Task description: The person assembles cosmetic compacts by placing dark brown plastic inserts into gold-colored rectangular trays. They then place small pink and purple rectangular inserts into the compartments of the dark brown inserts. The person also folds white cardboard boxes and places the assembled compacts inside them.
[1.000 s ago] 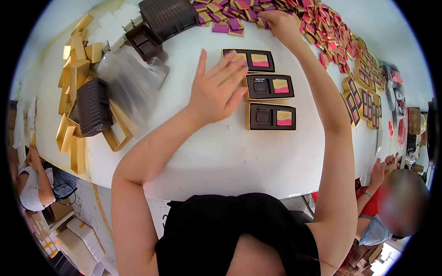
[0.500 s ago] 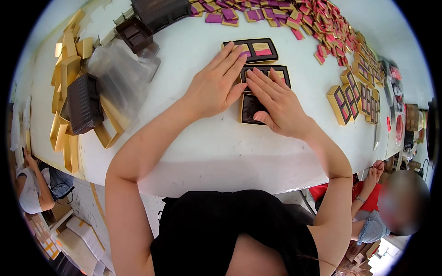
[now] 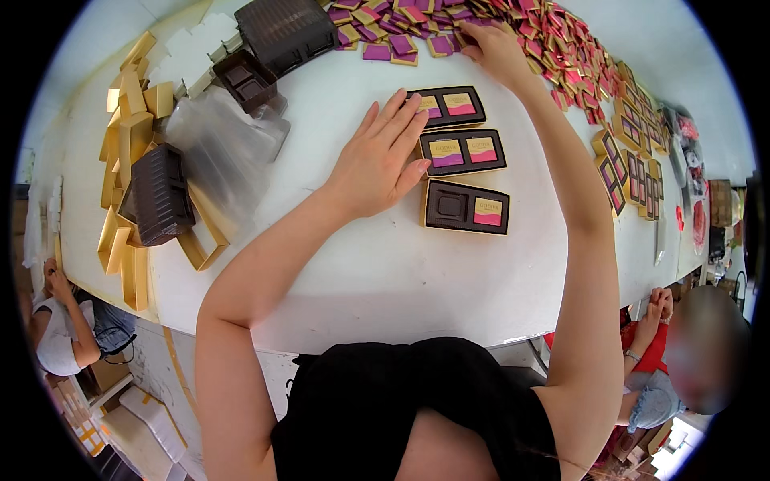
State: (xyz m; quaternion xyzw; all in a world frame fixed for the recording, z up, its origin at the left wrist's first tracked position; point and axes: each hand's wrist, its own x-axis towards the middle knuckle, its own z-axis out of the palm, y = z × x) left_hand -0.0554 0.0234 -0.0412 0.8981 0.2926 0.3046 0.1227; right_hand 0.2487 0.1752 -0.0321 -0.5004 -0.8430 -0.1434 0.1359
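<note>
Three shallow gold boxes with dark brown trays stand in a column. The far box (image 3: 451,107) and the middle box (image 3: 465,152) each hold one purple and one pink wrapped square. In the near box (image 3: 466,207) a pink square fills the right compartment and the left compartment is bare. My left hand (image 3: 375,160) is open, fingers stretched, over the left ends of the far and middle boxes. At the pile of purple and pink wrapped squares (image 3: 553,48), my right hand (image 3: 496,52) has thumb and fingers apart at the purple ones.
Gold box sleeves (image 3: 132,152), a stack of dark trays (image 3: 160,194) and clear plastic sheets (image 3: 220,144) lie at the left. Another dark tray stack (image 3: 287,36) stands at the back. Filled boxes (image 3: 634,176) line the right side. Other people sit at both sides.
My right hand has left the middle and near boxes and reached away to the pile. The near box's pink square now shows. My left hand stays by the boxes.
</note>
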